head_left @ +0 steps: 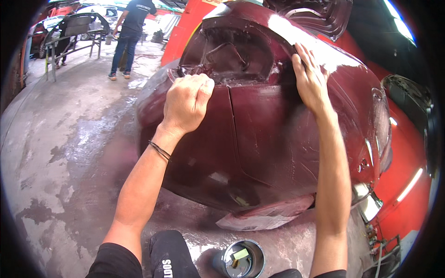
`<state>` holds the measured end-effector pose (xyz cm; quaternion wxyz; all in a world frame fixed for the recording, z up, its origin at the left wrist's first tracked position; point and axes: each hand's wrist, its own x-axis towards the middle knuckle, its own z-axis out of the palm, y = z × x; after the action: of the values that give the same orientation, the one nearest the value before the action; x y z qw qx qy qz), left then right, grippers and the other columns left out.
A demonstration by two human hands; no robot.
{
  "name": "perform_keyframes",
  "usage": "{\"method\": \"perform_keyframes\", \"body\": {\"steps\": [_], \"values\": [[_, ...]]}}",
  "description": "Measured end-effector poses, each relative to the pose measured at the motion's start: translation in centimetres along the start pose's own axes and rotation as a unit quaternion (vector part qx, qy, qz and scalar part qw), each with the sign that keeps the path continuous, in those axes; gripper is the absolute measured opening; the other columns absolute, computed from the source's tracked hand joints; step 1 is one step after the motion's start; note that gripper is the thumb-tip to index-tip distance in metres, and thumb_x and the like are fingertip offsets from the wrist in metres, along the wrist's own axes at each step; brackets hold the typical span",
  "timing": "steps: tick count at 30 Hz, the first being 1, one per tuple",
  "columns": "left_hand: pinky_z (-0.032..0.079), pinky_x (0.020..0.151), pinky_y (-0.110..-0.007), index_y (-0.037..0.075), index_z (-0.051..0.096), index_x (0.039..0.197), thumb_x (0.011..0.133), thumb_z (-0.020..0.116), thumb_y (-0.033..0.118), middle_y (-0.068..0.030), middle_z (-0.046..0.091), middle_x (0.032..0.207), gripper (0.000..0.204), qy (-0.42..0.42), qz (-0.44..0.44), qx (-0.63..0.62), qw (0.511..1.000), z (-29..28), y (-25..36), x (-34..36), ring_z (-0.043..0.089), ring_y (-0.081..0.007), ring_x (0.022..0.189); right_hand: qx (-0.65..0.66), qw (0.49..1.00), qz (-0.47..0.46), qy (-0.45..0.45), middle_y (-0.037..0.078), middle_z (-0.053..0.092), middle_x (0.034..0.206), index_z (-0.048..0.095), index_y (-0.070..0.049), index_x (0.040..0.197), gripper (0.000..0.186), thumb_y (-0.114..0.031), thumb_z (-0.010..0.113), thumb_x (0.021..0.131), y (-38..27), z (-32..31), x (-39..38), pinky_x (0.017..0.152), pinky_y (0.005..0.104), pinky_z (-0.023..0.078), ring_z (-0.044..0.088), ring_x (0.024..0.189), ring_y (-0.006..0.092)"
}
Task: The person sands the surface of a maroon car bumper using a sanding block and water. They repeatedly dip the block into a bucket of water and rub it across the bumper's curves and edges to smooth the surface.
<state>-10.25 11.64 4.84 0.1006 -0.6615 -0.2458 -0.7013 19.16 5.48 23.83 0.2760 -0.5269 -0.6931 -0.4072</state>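
Observation:
A dark maroon car body point(273, 134) with an uncovered window opening fills the centre. My left hand point(187, 99) is closed at the lower left edge of that opening; what its fingers hold, if anything, is hidden. My right hand point(309, 81) lies with straight fingers on the painted pillar right of the opening. Masking sheeting point(264, 218) hangs below the body. Near my legs stands a bucket point(238, 262) with liquid and a pale green block point(241, 254) inside.
At the back left, a co-worker point(132, 32) in dark clothes stands near a dark car panel point(79, 25) on a metal stand, with another partly hidden person behind it. The wet concrete floor point(69, 148) runs along the left. A red wall point(401, 185) and assorted parts line the right.

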Motion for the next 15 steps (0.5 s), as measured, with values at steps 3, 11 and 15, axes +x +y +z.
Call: {"method": "perform_keyframes", "body": {"steps": [3, 11, 15], "values": [[0.054, 0.090, -0.051, 0.003, 0.075, 0.103, 0.116, 0.053, 0.028, -0.0177, 0.077, 0.099, 0.035, -0.010, -0.002, 0.014, 1.000, -1.3, -0.7, 0.2, 0.072, -0.0421, 0.099, 0.023, 0.999, -0.029, -0.017, 0.009, 0.039, 0.187, 0.042, -0.022, 0.179, 0.064, -0.053, 0.038, 0.124, 0.4, -0.2, 0.6, 0.140, 0.0703, 0.006, 0.026, 0.177, 0.0312], [0.053, 0.090, -0.053, 0.001, 0.075, 0.103, 0.115, 0.052, 0.027, -0.0213, 0.078, 0.100, 0.037, 0.010, -0.031, 0.012, 0.999, -0.7, 0.3, 0.5, 0.072, -0.0449, 0.098, 0.036, 0.995, 0.085, 0.030, 0.003, 0.035, 0.189, 0.039, -0.027, 0.182, 0.064, -0.056, 0.028, 0.126, 13.1, 0.2, -3.2, 0.135, 0.0774, -0.002, 0.023, 0.178, 0.0254], [0.052, 0.087, -0.054, 0.002, 0.074, 0.099, 0.116, 0.052, 0.028, -0.0218, 0.074, 0.093, 0.038, 0.016, -0.018, 0.022, 0.999, -1.5, -0.6, 0.3, 0.070, -0.0462, 0.091, 0.060, 0.982, -0.177, 0.022, 0.016, 0.050, 0.179, 0.055, -0.005, 0.168, 0.060, -0.044, 0.043, 0.123, -6.6, 2.4, 8.6, 0.138, 0.0503, 0.029, 0.040, 0.169, 0.0362]]}}
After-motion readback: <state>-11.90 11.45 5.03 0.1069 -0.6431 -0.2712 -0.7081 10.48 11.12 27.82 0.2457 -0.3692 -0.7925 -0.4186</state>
